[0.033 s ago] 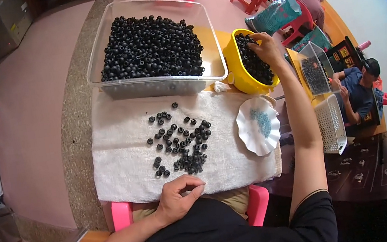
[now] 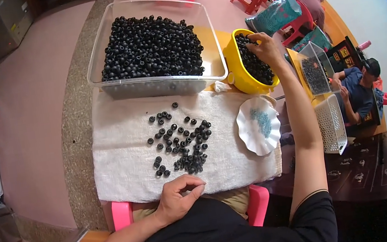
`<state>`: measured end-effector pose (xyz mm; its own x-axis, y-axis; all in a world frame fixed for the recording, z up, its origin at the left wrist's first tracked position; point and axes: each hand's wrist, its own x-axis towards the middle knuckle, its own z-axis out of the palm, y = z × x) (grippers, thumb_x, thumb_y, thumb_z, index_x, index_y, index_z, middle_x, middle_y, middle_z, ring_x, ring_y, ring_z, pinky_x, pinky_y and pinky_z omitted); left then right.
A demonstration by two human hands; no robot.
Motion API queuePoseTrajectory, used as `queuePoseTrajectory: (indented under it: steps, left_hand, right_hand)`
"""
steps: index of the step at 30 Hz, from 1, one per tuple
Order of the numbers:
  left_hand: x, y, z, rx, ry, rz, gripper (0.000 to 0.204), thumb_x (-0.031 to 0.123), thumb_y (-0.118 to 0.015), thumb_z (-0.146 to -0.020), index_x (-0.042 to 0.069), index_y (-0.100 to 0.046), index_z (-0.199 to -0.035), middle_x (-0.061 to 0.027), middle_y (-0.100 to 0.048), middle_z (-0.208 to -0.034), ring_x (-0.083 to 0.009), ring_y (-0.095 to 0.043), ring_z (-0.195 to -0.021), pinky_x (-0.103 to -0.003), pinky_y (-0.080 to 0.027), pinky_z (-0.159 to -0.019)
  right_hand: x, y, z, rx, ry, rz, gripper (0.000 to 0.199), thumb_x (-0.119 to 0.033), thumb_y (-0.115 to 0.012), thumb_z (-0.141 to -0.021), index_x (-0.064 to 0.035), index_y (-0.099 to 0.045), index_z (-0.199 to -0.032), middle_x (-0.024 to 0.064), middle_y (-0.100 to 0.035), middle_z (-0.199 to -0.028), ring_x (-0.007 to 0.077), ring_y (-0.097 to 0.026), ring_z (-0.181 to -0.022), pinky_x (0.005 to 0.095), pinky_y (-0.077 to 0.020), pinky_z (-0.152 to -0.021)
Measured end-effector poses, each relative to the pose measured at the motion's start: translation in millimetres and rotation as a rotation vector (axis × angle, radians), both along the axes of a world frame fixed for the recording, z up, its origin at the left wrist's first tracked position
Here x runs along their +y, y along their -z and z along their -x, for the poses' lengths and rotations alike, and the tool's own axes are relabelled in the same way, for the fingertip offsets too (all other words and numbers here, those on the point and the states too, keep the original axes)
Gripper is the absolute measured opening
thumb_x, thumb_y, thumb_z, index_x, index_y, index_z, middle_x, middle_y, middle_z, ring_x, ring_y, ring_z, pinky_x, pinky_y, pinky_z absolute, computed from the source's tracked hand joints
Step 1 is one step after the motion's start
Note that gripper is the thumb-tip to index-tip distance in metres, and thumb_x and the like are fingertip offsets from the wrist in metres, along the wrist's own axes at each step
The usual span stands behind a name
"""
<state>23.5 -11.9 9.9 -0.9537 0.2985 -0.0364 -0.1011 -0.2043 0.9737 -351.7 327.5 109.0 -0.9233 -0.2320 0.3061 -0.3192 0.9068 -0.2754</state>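
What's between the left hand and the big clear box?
Small black beads, scattered on a white cloth; the head view shows them.

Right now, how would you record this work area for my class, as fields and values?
Left hand: curled at the near edge of the white cloth
Right hand: at the black pieces in the yellow tub
On cloth: loose black pieces; white dish with blue bits, right side
Beyond cloth: clear box, many more black pieces inside
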Motion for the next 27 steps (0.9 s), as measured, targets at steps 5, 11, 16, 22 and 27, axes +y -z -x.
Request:
queuePoseTrajectory:
  steps: [5,11,16,22,27]
  left_hand:
    - [1,0,1,-0.020,0.012,-0.036,0.010,0.004,-0.068,-0.091,-0.002,-0.069,-0.100,-0.0077,-0.069,-0.100,-0.0103,-0.062,-0.088,-0.025,-0.050,-0.078]
    - [1,3,-5,-0.038,-0.019,-0.051,0.009,0.005,-0.068,-0.092,-0.001,-0.069,-0.099,-0.0069,-0.069,-0.099,-0.0098,-0.062,-0.087,-0.024,-0.050,-0.078]
    - [1,4,-6,-0.055,-0.018,-0.047,0.009,0.004,-0.068,-0.091,-0.001,-0.069,-0.099,-0.0068,-0.069,-0.098,-0.0099,-0.062,-0.087,-0.024,-0.050,-0.078]
    - [0,4,-2,-0.058,-0.035,-0.025,0.009,0.003,-0.068,-0.091,-0.001,-0.069,-0.099,-0.0070,-0.069,-0.098,-0.0102,-0.062,-0.088,-0.025,-0.050,-0.079]
    - [3,4,-2,-0.063,-0.033,-0.060,0.009,0.003,-0.067,-0.092,-0.001,-0.069,-0.099,-0.0067,-0.069,-0.097,-0.0096,-0.062,-0.088,-0.024,-0.050,-0.079]
  right_hand:
    - [-4,13,0,-0.026,-0.116,-0.110,0.031,-0.018,-0.075,-0.084,-0.0052,-0.071,-0.113,0.0145,-0.068,-0.111,0.0277,-0.067,-0.099,0.0359,-0.0514,-0.090]
    - [-3,14,1,-0.015,-0.009,-0.067,0.030,-0.019,-0.074,-0.083,-0.0062,-0.073,-0.110,0.0157,-0.070,-0.111,0.0312,-0.068,-0.099,0.0384,-0.0513,-0.093]
    - [3,18,4,0.037,0.064,-0.103,0.027,-0.019,-0.074,-0.084,-0.0056,-0.074,-0.107,0.0160,-0.071,-0.109,0.0310,-0.069,-0.097,0.0368,-0.0526,-0.090]
    - [3,20,0,0.116,0.037,0.097,0.023,-0.018,-0.074,-0.085,-0.0044,-0.074,-0.103,0.0147,-0.072,-0.103,0.0263,-0.070,-0.091,0.0331,-0.0530,-0.084]
    - [-6,12,-24,-0.009,-0.051,0.250,0.020,-0.015,-0.073,-0.087,0.0000,-0.073,-0.101,0.0091,-0.073,-0.085,0.0149,-0.066,-0.077,0.0281,-0.0526,-0.072]
